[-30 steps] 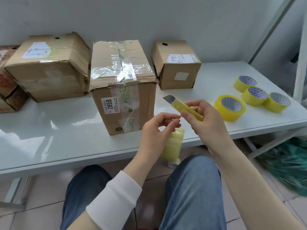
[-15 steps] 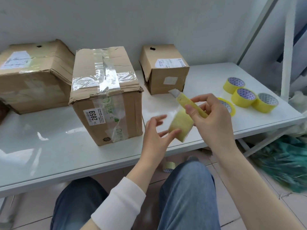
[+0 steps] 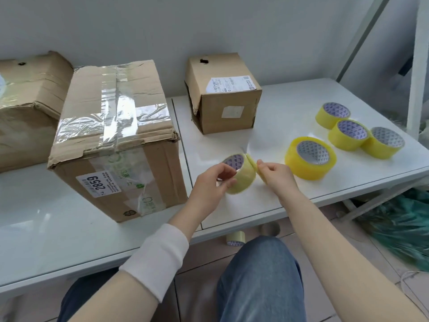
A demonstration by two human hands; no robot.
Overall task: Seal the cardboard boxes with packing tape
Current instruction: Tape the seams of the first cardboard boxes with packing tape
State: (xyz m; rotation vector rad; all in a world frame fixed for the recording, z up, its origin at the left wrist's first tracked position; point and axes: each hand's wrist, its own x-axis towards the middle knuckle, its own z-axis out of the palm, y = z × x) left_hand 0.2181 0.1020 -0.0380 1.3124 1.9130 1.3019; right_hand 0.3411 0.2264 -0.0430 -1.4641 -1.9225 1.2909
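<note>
yellowish tape roll (image 3: 242, 180) sits gripped in my left hand (image 3: 209, 184), right hand (image 3: 278, 177) pinches the cutter (image 3: 259, 171) against its right edge.

Three cardboard boxes (image 3: 27, 108) (image 3: 116, 140) (image 3: 225, 101), six yellowish tape rolls (image 3: 245, 181) (image 3: 301, 170) (image 3: 325, 120) (image 3: 343, 142) (image 3: 380, 152) (image 3: 235, 238), one yellow cutter (image 3: 260, 175) and two hands (image 3: 209, 184) (image 3: 278, 177).

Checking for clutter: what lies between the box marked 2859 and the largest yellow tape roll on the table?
In the head view: the left hand gripping a pale tape roll, the right hand pinching a yellow cutter, above white table.
</note>
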